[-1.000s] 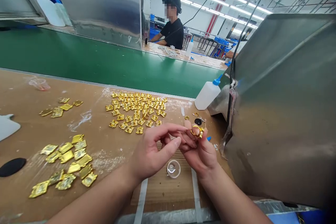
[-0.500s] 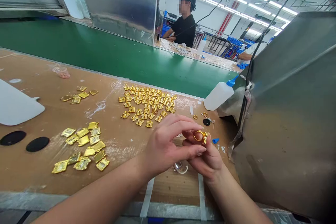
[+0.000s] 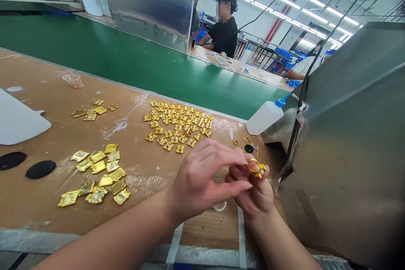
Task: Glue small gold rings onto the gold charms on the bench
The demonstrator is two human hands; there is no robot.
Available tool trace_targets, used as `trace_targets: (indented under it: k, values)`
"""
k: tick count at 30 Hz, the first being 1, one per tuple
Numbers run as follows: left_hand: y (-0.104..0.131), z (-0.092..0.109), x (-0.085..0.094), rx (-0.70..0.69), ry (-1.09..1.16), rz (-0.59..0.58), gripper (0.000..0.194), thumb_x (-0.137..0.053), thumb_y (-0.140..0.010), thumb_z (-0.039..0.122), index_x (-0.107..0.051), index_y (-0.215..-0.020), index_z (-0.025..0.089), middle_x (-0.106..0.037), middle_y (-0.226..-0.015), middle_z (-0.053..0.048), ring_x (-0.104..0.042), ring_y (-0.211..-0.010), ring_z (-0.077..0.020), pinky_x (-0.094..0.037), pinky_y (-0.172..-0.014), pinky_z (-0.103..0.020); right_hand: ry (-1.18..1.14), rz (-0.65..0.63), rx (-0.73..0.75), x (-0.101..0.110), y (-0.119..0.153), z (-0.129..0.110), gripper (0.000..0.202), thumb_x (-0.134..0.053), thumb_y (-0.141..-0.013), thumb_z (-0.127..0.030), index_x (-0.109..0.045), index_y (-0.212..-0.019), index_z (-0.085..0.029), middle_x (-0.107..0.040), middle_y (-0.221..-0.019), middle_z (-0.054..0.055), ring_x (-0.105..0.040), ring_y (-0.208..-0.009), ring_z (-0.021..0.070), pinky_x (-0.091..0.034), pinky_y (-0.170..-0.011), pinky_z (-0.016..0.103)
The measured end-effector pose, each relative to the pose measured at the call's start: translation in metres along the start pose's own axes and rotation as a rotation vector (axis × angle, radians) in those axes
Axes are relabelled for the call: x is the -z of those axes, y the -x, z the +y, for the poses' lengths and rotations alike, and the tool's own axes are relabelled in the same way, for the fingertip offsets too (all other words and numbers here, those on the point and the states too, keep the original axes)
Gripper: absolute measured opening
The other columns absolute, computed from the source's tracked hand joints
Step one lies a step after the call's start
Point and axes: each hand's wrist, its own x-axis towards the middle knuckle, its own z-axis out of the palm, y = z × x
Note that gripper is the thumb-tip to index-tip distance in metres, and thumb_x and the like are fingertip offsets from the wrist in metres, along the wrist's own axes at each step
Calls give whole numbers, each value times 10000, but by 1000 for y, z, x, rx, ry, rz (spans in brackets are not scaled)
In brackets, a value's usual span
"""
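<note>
A gold ring-shaped piece with a small square ornament (image 3: pixel 260 172) is pinched in the fingers of my right hand (image 3: pixel 256 196). My left hand (image 3: pixel 205 179) reaches across from the left, its index fingertip at the ring's loop and its thumb held apart lower down. Behind my hands, many similar small gold pieces (image 3: pixel 179 120) lie grouped on the brown worktable (image 3: pixel 139 206). Flat gold plates (image 3: pixel 99 166) lie spread to the left. Partly covered by my left hand is a small clear cup (image 3: pixel 220 206).
A white bottle with a blue nozzle (image 3: pixel 265 117) leans by the metal panel (image 3: pixel 344 135) on the right. Black discs (image 3: pixel 40 169) lie at the left, and a small clear cup (image 3: pixel 73 79) stands farther back. Beyond the green belt (image 3: pixel 133 61) sits a person (image 3: pixel 225 29).
Both hands have moved slightly right with the gold piece, which is now turned and tilted. My left thumb and index finger are farther apart from each other.
</note>
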Motion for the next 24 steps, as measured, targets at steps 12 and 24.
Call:
trace_targets:
  k: [12,24]
  values:
    - [2,1,-1,37,-88,-25,327,-840,-875,240,-680,-1151,169,-766,-1098,-45,-681,-1027,-171,-512,-931,-334,33,82,-37,-4,1,-2,350,-868,-805,-480,-642,-772,-216,-378,-764,-45,-139,-568,92,-201,-485,229]
    - [0,-4,4,29,10,-41,134,-790,-915,172,-718,-1028,173,-771,-1000,-27,-690,-975,-150,-522,-902,-300,-12,60,-114,-7,4,1,374,-880,-799,-470,-624,-774,-198,-430,-775,-45,-189,-574,78,-241,-509,193]
